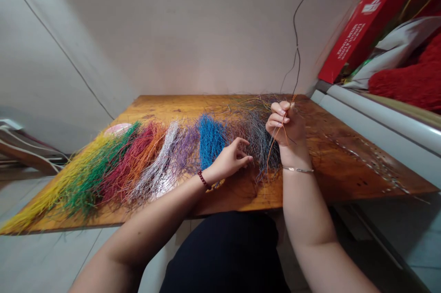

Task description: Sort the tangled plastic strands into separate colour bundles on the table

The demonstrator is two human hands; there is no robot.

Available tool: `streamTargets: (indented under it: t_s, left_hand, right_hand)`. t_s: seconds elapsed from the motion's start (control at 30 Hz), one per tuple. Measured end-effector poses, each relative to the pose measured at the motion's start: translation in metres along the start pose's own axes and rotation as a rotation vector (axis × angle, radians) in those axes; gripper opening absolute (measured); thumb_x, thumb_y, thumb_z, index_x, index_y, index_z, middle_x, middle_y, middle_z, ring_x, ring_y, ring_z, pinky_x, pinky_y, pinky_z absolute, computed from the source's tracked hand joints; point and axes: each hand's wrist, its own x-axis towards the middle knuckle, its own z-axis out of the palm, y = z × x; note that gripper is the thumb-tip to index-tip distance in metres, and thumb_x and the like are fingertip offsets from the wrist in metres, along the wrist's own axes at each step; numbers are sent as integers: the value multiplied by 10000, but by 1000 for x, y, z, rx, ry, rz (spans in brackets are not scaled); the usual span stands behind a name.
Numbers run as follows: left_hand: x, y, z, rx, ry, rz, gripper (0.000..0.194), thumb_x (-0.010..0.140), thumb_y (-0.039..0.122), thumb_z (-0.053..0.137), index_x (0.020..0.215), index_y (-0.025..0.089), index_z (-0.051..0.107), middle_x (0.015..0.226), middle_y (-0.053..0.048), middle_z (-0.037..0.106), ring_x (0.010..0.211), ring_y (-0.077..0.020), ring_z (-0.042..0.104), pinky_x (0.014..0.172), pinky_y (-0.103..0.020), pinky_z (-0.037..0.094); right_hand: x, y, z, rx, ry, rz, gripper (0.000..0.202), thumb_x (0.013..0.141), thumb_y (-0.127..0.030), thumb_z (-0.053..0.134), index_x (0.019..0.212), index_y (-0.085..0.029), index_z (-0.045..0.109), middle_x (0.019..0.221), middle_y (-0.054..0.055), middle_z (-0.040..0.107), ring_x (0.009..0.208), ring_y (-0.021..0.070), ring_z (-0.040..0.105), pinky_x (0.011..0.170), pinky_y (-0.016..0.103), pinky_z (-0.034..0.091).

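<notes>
My right hand is raised over the right part of the wire piles, fingers pinched on several thin orange wires that hang below the fist. A dark line runs up the wall from above this hand; I cannot tell whether it is held. My left hand hovers by the brown and grey wires, thumb and fingers apart, with nothing seen between them. Just beyond it lies a bundle of blue wires. Leftward follow purple, white, orange-red, green and yellow wires.
The wooden table stands against a pale wall. Loose wire scraps lie on its right side. Beyond that edge a pale ledge carries a red box and red cloth. A pinkish round thing lies behind the yellow wires.
</notes>
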Motion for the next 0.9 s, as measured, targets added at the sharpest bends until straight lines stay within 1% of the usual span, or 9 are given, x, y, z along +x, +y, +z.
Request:
streamTargets:
  t_s: [0.1,0.17,0.3,0.4,0.53,0.6,0.7,0.77,0.9]
  left_hand:
    - [0,3,-2,71,16,42,291,869,385,587,1039,157,651,796,-62,718,634,-143,640,596,-245,487]
    - [-1,6,-3,128,4,75,310,888,404,557,1011,156,696,894,-79,731,712,-159,661,666,-263,506]
    - [-1,11,-5,168,-33,105,429,924,413,492,1243,161,631,1206,-105,671,985,-212,662,864,-322,512]
    - [-1,10,-6,191,-38,136,485,936,394,466,1357,165,541,1385,-96,549,1250,-229,532,1045,-351,418]
    - [-2,7,-4,275,-62,127,586,933,402,461,1461,157,400,1487,-94,424,1362,-220,413,1134,-357,317]
    - [-3,10,-4,306,-90,122,600,941,406,441,1478,148,366,1463,-106,456,1339,-226,444,1116,-358,335]
    - [-5,16,-9,334,-117,108,567,957,411,405,1454,138,404,1306,-127,609,1168,-242,593,993,-365,438]
    - [-5,21,-16,337,-68,103,525,963,412,397,1405,138,473,1176,-122,683,1019,-228,654,891,-343,478]
    - [-5,27,-30,290,50,96,423,962,411,409,1254,158,581,956,-79,730,843,-170,662,764,-275,476]
  right_hand:
    - [0,-3,3,89,-30,32,488,786,-740,493,775,-266,606,705,-22,414,506,61,424,459,215,369]
    - [0,-5,6,200,-63,49,441,766,-692,580,735,-252,589,690,-36,387,477,41,383,432,190,352]
    - [1,-7,9,458,-155,83,362,710,-546,746,689,-229,572,678,-59,362,443,6,339,399,137,336]
    - [1,-6,10,543,-202,95,297,748,-483,745,712,-232,591,683,-63,375,457,-1,380,422,123,364]
    - [1,-5,11,579,-194,121,276,716,-461,779,720,-240,613,690,-62,391,456,-3,386,429,119,372]
    - [1,-6,11,566,-185,129,293,695,-471,789,712,-238,612,686,-64,388,450,-5,371,429,116,370]
    - [1,-5,12,511,-170,132,321,696,-507,775,706,-235,603,686,-61,383,455,-1,365,435,120,375]
    - [1,-5,11,471,-165,125,340,705,-531,757,703,-234,592,689,-58,380,462,4,370,434,129,370]
    - [1,-4,11,398,-168,107,368,735,-565,713,697,-229,567,696,-51,371,484,11,384,437,149,356]
